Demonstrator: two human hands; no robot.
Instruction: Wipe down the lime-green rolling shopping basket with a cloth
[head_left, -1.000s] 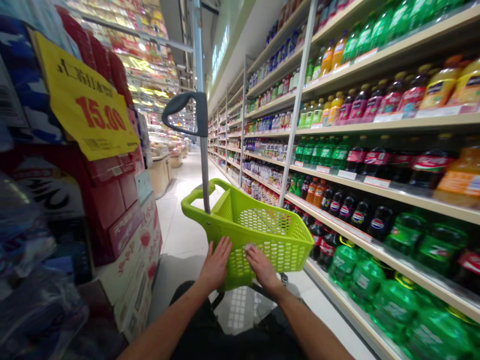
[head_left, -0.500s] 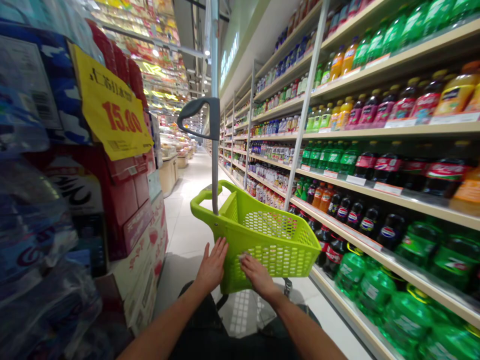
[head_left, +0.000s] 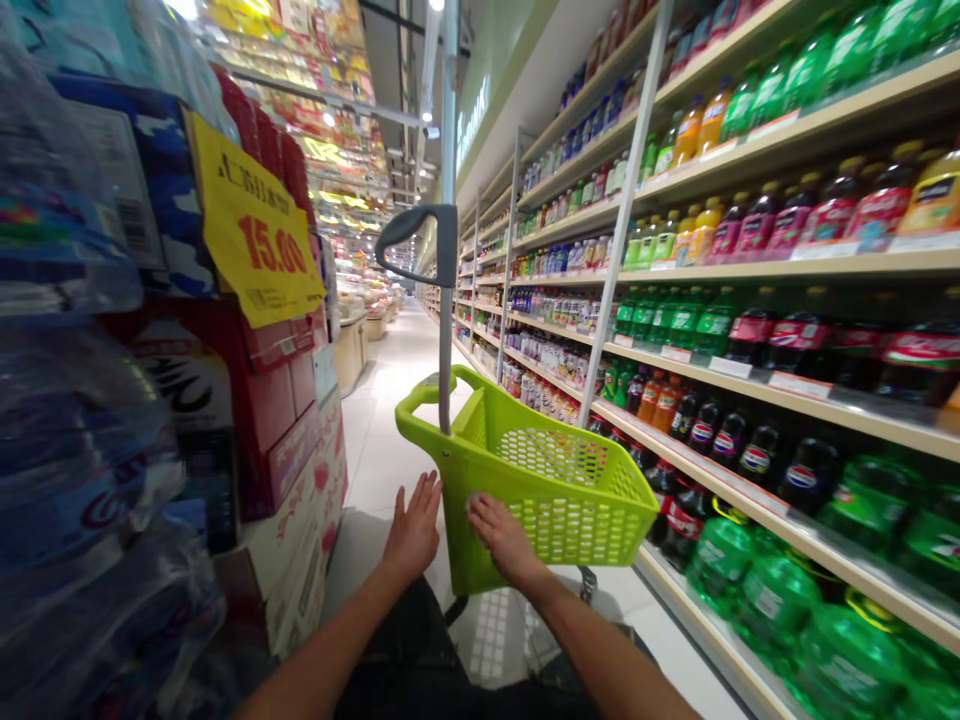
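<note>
And here's the lime-green, perforated plastic shopping basket [head_left: 525, 478], just ahead of both hands: bare left hand [head_left: 414, 527] open beside its edge, contact unclear; bare right hand [head_left: 504, 540] curled, pinching a whitish scrap [head_left: 471, 503], mostly hidden.

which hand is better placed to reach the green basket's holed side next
Probably the right hand: it's in front of the green basket, nearer that part; the left hand is by the basket's edge.
</note>
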